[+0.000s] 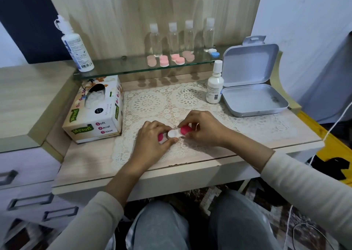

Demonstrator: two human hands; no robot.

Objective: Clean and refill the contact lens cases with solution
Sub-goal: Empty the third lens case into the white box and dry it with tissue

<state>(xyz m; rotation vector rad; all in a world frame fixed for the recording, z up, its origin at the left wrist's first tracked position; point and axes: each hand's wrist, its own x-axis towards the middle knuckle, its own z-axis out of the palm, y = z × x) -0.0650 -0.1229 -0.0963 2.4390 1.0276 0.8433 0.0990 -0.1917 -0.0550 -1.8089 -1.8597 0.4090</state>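
Observation:
A white contact lens case (174, 133) with magenta caps lies on the lace mat (152, 105) at the desk's middle. My left hand (152, 137) pinches its left end, where a loose magenta cap (160, 137) shows under the fingers. My right hand (203, 128) grips the magenta cap (185, 130) on the right end. A small white solution bottle (214, 84) stands upright behind my right hand. A large solution bottle (76, 46) stands on the glass shelf (118, 67) at the left.
Several pink lens cases (164, 60) and a blue-and-white case (213, 52) lie on the shelf before several clear bottles (182, 36). An open grey tin (251, 89) sits at the right. A tissue box (97, 108) stands at the left. Drawers lie to my left.

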